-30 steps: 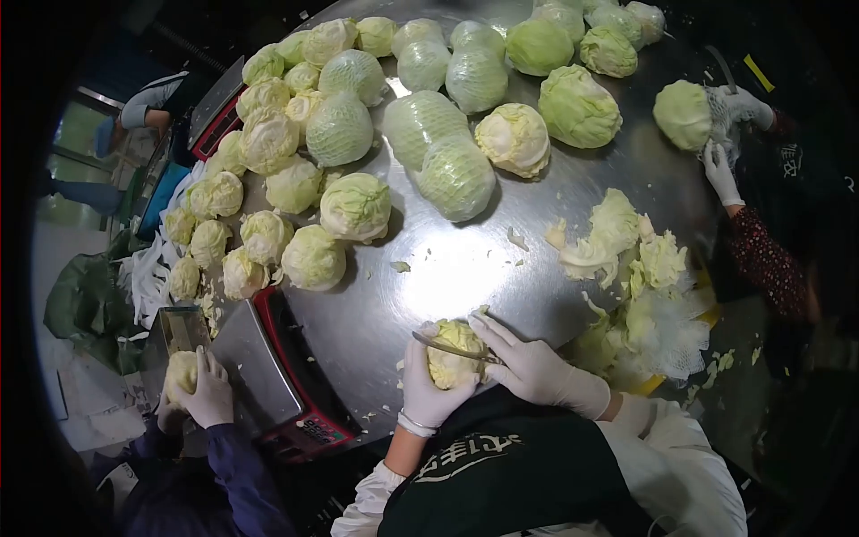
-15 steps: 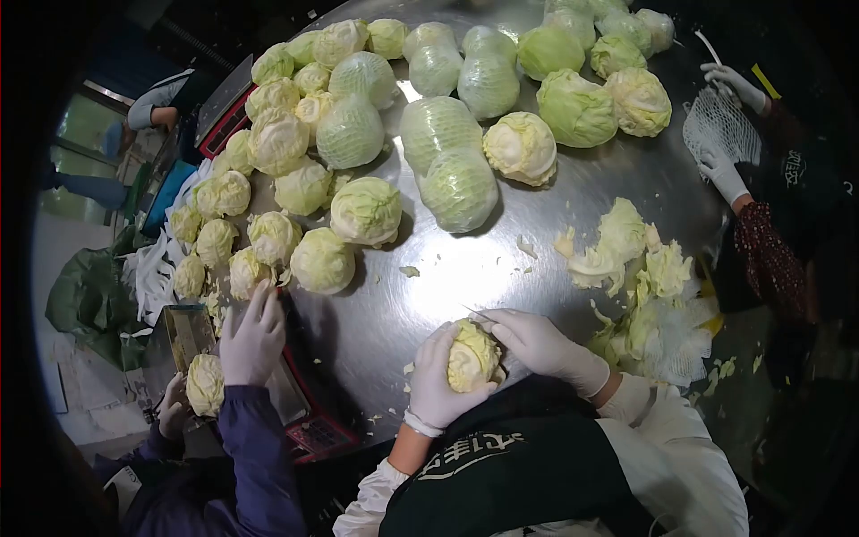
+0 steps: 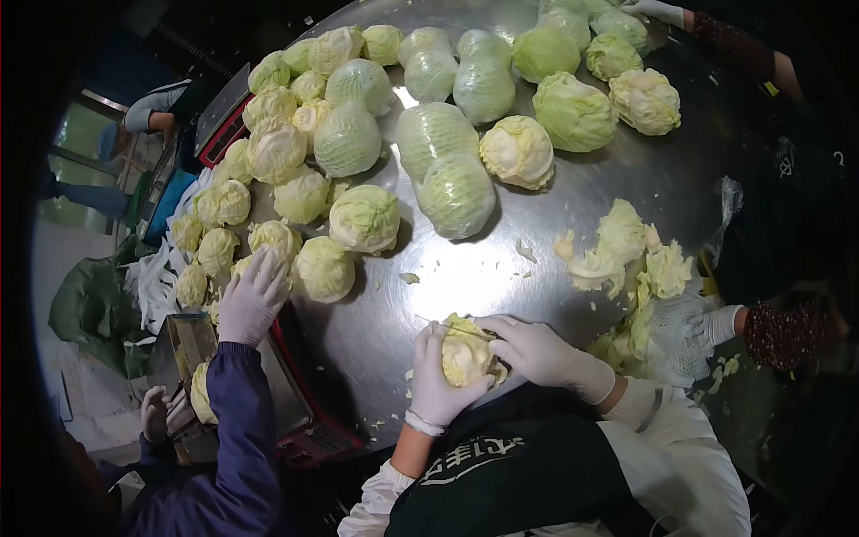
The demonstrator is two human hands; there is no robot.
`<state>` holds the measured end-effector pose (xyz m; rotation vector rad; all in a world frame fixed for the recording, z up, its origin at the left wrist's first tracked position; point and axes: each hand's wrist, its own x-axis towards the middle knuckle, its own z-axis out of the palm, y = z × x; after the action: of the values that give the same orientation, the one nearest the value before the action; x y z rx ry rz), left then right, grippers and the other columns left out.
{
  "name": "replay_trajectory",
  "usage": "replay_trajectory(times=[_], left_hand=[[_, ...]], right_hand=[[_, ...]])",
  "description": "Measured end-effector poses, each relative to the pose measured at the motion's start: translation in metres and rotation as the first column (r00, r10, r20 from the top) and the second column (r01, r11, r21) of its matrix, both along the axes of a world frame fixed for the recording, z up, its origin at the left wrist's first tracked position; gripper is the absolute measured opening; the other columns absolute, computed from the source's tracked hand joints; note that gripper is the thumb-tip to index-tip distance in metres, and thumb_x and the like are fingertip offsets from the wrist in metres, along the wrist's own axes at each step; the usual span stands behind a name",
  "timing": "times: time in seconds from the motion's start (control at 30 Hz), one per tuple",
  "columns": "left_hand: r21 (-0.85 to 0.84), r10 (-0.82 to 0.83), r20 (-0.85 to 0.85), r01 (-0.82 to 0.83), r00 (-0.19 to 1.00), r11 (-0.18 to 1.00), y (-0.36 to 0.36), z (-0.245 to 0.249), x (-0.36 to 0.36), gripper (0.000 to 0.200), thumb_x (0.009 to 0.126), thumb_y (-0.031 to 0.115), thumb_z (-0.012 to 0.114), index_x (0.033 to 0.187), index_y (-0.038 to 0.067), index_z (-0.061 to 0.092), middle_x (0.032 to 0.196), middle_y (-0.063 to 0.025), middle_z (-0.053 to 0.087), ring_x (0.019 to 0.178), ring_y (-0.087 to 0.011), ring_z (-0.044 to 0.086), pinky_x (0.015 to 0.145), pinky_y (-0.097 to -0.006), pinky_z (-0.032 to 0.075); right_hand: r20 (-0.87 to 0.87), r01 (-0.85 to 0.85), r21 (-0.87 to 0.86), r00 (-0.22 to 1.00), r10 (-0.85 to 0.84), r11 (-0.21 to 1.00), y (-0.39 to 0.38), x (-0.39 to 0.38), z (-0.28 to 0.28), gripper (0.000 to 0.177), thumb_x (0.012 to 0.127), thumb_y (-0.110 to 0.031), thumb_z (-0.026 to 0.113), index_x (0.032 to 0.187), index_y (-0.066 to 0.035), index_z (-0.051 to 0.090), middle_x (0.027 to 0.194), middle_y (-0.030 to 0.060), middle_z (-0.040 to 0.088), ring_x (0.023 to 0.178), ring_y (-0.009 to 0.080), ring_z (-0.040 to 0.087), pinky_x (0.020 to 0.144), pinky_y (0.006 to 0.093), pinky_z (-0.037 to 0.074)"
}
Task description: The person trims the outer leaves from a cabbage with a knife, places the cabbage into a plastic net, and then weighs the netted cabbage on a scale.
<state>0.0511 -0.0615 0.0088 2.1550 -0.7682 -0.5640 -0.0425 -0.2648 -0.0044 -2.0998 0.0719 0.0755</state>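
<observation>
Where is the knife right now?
In the head view, just below center, the knife is in the right hand, its blade across the far side of the cabbage in the left hand.

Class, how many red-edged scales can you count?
2: first scale at upper left; second scale at lower left, partly behind a sleeve. More may be hidden.

The right hand (image 3: pixel 539 354) is hiding one end of the thin blade (image 3: pixel 456 328); the left hand (image 3: pixel 440 383) is covering one side of the cabbage (image 3: pixel 467 358). The top edge is cropping a wrapped cabbage (image 3: pixel 557 6).
</observation>
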Motion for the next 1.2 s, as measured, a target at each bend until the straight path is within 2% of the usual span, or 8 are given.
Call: replay_trajectory(times=[0.07, 0.1, 0.37, 0.6, 0.8, 0.9, 1.0, 1.2], left_hand=[[-0.005, -0.062, 0.057, 0.063, 0.996, 0.998, 0.002, 0.006, 0.001, 0.102, 0.061, 0.034, 0.091, 0.145, -0.001, 0.044, 0.14, -0.0269, 0.041, 0.133, -0.0429, 0.046, 0.113, -0.0458, 0.039], [-0.001, -0.118, 0.108, 0.118, 0.987, 0.993, 0.004, 0.01, 0.002, 0.103, 0.06, 0.034, 0.091, 0.146, 0.0, 0.044, 0.141, -0.0291, 0.038, 0.131, -0.0458, 0.045, 0.112, -0.0473, 0.04], [0.075, -0.08, 0.077, 0.074, 0.994, 0.994, 0.009, 0.018, -0.008, 0.107, 0.06, 0.038, 0.091, 0.15, 0.005, 0.043, 0.135, -0.0272, 0.042, 0.123, -0.0436, 0.049, 0.106, -0.0488, 0.043], [0.154, -0.109, 0.131, 0.088, 0.985, 0.984, 0.011, 0.026, -0.007, 0.104, 0.062, 0.031, 0.091, 0.15, 0.004, 0.043, 0.138, -0.027, 0.045, 0.129, -0.0423, 0.048, 0.111, -0.0447, 0.041], [0.228, -0.176, 0.152, 0.139, 0.973, 0.964, 0.073, 0.018, -0.006, 0.101, 0.061, 0.032, 0.093, 0.147, 0.005, 0.047, 0.145, -0.0269, 0.042, 0.133, -0.0444, 0.047, 0.111, -0.0472, 0.042], [-0.122, 0.093, -0.222, -0.123, 0.971, 0.985, 0.08, 0.005, -0.016, 0.106, 0.062, 0.034, 0.097, 0.147, 0.004, 0.043, 0.146, -0.0253, 0.037, 0.139, -0.04, 0.041, 0.113, -0.0461, 0.039], [0.0, 0.066, 0.029, -0.066, 0.997, 0.998, 0.054, 0.005, -0.029, 0.102, 0.063, 0.03, 0.096, 0.147, 0.004, 0.044, 0.145, -0.0264, 0.038, 0.137, -0.0428, 0.042, 0.113, -0.0477, 0.038], [0.097, -0.109, 0.08, 0.101, 0.991, 0.99, 0.074, 0.018, -0.011, 0.093, 0.065, 0.028, 0.094, 0.145, 0.007, 0.05, 0.151, -0.0297, 0.037, 0.141, -0.0459, 0.039, 0.116, -0.0489, 0.036]], right_hand=[[0.131, 0.079, 0.222, 0.985, -0.111, 0.972, -0.01, 0.001, -0.028, 0.038, 0.103, -0.02, 0.049, 0.135, 0.0, 0.055, 0.121, 0.0181, 0.068, 0.092, 0.0268, 0.07, 0.077, 0.0375, 0.056], [-0.308, 0.281, 0.593, 0.945, -0.11, 0.754, -0.02, 0.004, 0.003, 0.035, 0.104, -0.02, 0.049, 0.13, 0.001, 0.058, 0.108, 0.0076, 0.07, 0.08, 0.0148, 0.063, 0.071, 0.0293, 0.052], [0.057, 0.102, 0.193, 0.992, -0.115, 0.976, -0.011, -0.004, 0.022, 0.084, 0.078, -0.045, 0.083, 0.145, -0.006, 0.051, 0.13, 0.0193, 0.066, 0.11, 0.0288, 0.068, 0.09, 0.0339, 0.054], [-0.206, 0.389, 0.379, 0.92, -0.333, 0.84, -0.013, 0.012, -0.019, 0.029, 0.087, -0.025, 0.074, 0.102, -0.001, 0.068, 0.074, 0.0087, 0.065, 0.069, 0.0102, 0.058, 0.066, 0.0307, 0.05], [-0.016, 0.589, -0.024, 0.808, -0.59, 0.808, -0.066, -0.009, -0.017, 0.043, 0.086, -0.016, 0.075, 0.123, 0.002, 0.063, 0.112, 0.0135, 0.066, 0.092, 0.0201, 0.067, 0.077, 0.0294, 0.054], [0.091, 0.495, -0.213, 0.869, -0.487, 0.842, -0.047, -0.009, 0.016, 0.06, 0.084, -0.022, 0.079, 0.135, -0.002, 0.056, 0.138, 0.0201, 0.057, 0.114, 0.0312, 0.066, 0.09, 0.0351, 0.056], [-0.071, 0.171, 0.118, 0.984, -0.163, 0.978, -0.003, 0.005, 0.038, 0.075, 0.081, -0.031, 0.082, 0.144, -0.007, 0.05, 0.15, 0.0188, 0.048, 0.132, 0.0308, 0.057, 0.098, 0.0365, 0.054], [-0.174, -0.069, 0.265, 0.978, 0.118, 0.962, 0.016, 0.029, -0.005, 0.047, 0.085, -0.038, 0.074, 0.119, -0.005, 0.068, 0.106, 0.0188, 0.071, 0.086, 0.0301, 0.072, 0.078, 0.0384, 0.056]])
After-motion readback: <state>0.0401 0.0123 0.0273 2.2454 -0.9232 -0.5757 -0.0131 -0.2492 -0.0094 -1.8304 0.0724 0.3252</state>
